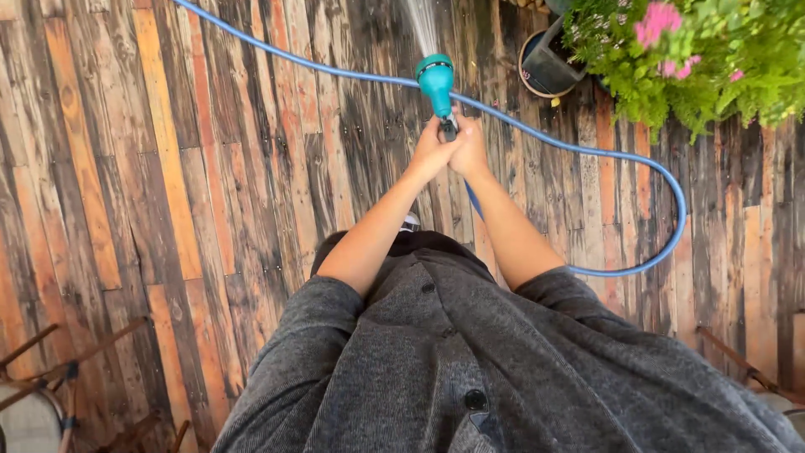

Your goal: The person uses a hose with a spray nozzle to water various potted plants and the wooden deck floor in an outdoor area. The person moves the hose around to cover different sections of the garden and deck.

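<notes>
Both hands clamped on a spray nozzle (436,82) over the wooden deck (168,168).
Left hand (431,151) and right hand (470,149) together round its handle; long axis running away from the body, head aimed forward, spraying; blue hose (587,151) trailing right.

The left hand (433,149) and right hand (470,148) cover the grip of the spray nozzle (435,81). The blue hose (587,151) leaves the top edge. The dark pot (549,59) is half hidden under foliage (704,67).
</notes>
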